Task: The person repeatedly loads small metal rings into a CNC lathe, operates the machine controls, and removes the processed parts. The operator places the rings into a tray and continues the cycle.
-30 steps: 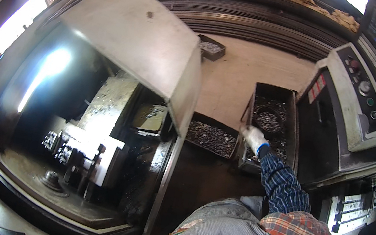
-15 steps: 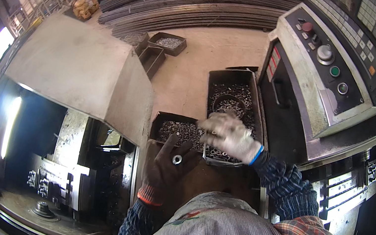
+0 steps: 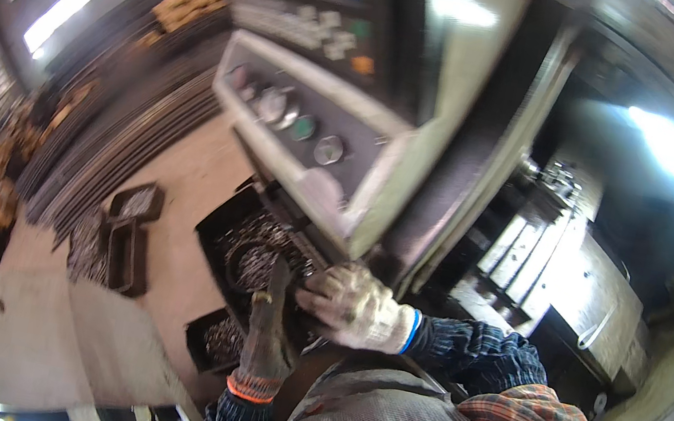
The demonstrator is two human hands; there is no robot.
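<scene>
My left hand [image 3: 271, 339], in a dark glove with an orange cuff, reaches up over the metal trays with its fingers stretched out. Its palm is turned away, so any ring lying in it is hidden. Close on its right is my right hand [image 3: 354, 306], in a whitish glove with a blue-edged cuff. The fingers there are curled in toward the left hand, and what they hold, if anything, cannot be made out. Beneath both hands lies a dark tray [image 3: 217, 225] of small metal rings, with a round container [image 3: 254, 263] of rings in it. A smaller tray [image 3: 217, 341] of small metal parts sits beside my left wrist.
A machine control panel [image 3: 315, 130] with knobs and buttons stands ahead. To the right is an open machine bay [image 3: 545, 256] with a lit, slotted metal fixture. Long bars [image 3: 120, 136] and more trays [image 3: 130, 251] lie on the floor at left. A pale machine cover [image 3: 54, 332] is at lower left.
My view has swung right, toward the second machine. The left palm, which lay open with a ring on it, has turned away. My right hand has come in beside the left, its fingers curled.
</scene>
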